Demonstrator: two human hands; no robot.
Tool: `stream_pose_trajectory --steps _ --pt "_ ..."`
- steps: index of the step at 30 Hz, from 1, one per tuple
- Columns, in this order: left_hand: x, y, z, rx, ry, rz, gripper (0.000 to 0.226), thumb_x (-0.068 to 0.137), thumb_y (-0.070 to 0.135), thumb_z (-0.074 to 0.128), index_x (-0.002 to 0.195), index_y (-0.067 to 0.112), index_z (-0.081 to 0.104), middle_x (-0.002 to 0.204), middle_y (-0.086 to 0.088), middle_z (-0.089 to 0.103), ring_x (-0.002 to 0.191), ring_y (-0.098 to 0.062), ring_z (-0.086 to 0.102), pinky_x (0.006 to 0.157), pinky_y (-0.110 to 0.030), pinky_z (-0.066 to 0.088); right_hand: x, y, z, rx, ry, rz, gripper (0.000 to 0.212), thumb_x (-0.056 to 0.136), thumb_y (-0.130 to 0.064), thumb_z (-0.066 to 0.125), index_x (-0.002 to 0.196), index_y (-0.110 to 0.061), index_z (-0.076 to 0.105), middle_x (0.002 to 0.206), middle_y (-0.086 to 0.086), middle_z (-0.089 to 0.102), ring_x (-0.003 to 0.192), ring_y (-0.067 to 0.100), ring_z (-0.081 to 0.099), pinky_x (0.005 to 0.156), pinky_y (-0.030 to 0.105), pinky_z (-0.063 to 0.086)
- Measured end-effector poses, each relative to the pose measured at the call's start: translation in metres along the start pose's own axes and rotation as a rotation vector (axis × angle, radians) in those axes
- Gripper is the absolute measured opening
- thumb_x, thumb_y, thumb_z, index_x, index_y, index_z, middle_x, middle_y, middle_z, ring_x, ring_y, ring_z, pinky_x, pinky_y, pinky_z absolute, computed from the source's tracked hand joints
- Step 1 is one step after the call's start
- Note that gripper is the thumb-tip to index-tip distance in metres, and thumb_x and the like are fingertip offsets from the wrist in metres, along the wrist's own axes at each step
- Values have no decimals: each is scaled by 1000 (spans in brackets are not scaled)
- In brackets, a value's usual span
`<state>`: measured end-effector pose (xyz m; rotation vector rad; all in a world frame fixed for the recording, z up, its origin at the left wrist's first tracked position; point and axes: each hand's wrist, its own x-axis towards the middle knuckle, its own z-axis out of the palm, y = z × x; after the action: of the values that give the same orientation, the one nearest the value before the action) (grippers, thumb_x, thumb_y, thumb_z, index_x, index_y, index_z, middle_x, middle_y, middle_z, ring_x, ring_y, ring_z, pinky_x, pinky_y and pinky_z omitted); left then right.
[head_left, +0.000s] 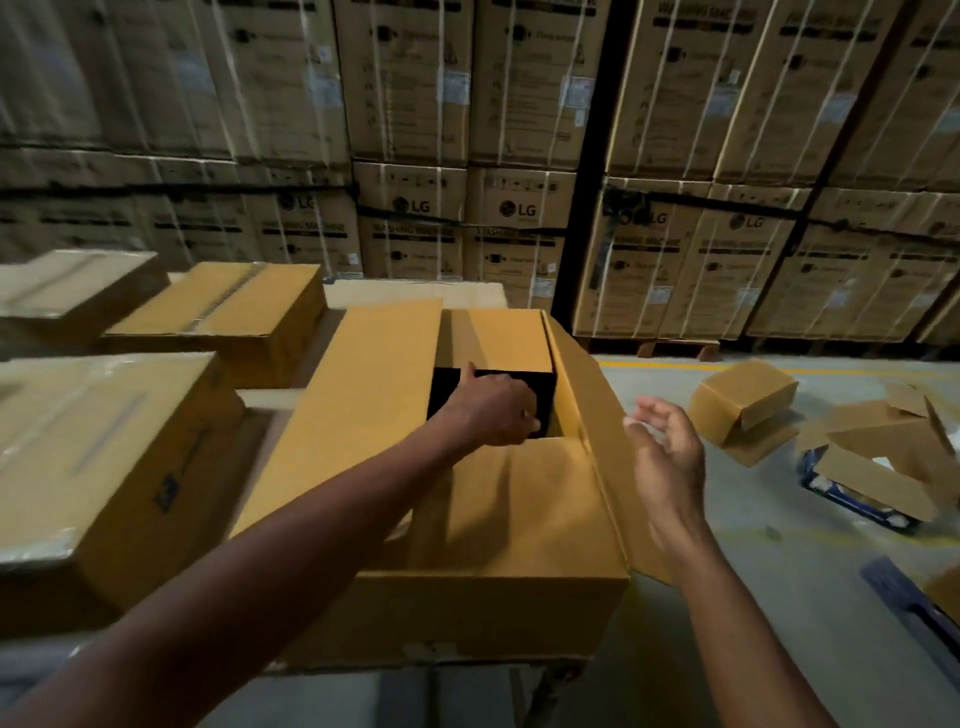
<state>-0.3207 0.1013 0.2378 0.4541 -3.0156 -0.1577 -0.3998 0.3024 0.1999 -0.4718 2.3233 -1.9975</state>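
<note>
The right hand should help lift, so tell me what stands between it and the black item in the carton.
One raised cardboard flap stands between the right hand and the black item, which the left hand grips.

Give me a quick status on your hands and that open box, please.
Left hand grips black item inside open box. Right hand open, beside right flap. Nothing in the way.

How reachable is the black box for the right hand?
Probably yes: the right hand hovers open beside the carton, whose right flap leans outward, though the left hand covers part of the black box.
</note>
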Motion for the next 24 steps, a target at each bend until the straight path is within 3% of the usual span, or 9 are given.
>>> stream_pose_trajectory --steps 3,5,6,8,11,14,17,20,24 --pt "-23 -34 -12 49 -75 -58 20 98 41 59 109 31 72 120 3 68 126 -21 54 116 -70 12 16 -26 56 22 -373 58 27 105 -30 59 131 -25 64 127 0 67 111 21 67 87 34 55" --pt "-36 -50 -13 109 -142 -106 28 97 44 60 121 33 68 156 -2 42 151 -31 21 116 -73 2 21 -36 98 20 -599 164 38 108 -38 52 142 -22 55 139 7 61 115 26 66 90 35 55" --pt "-41 -57 -13 138 -173 -124 34 96 48 59 127 35 66 165 -1 25 155 -33 6 116 -73 -1 23 -38 119 18 -679 228 45 109 -42 49 149 -22 49 146 10 57 120 30 64 96 38 55" --pt "-49 -68 -11 138 -243 -165 44 96 53 57 136 36 60 170 2 9 156 -34 -4 116 -73 -2 23 -39 153 9 -788 346 56 107 -52 47 156 -26 41 155 13 48 126 37 60 104 46 53" --pt "-55 -77 -8 94 -280 -225 52 97 52 54 146 36 50 170 2 7 155 -35 2 117 -73 2 18 -39 185 95 -906 494 55 104 -61 44 143 -23 50 143 16 57 113 36 67 98 52 57" --pt "-62 -82 -14 16 -211 -256 48 98 44 54 145 36 51 167 1 20 150 -35 18 115 -73 12 12 -49 201 200 -889 501 41 106 -58 42 125 -23 53 120 13 68 106 35 67 93 53 56" --pt "-69 -94 -42 -119 -143 -282 43 95 37 59 138 32 57 154 1 38 135 -30 39 110 -67 31 9 -64 213 265 -838 381 45 105 -55 45 131 -22 62 126 13 70 108 34 69 98 52 56" --pt "-79 -116 -84 -231 -60 -261 39 94 34 64 132 22 62 138 -2 53 117 -21 56 97 -41 50 -1 -88 226 300 -869 246 35 106 -55 43 118 -33 67 119 6 74 110 33 70 101 52 55" --pt "-108 -158 -129 -277 11 -295 34 97 22 60 130 19 62 124 -2 64 103 -15 59 82 -28 44 -22 -111 265 238 -917 40 42 106 -52 45 138 -31 63 130 -4 71 115 27 69 100 48 55"
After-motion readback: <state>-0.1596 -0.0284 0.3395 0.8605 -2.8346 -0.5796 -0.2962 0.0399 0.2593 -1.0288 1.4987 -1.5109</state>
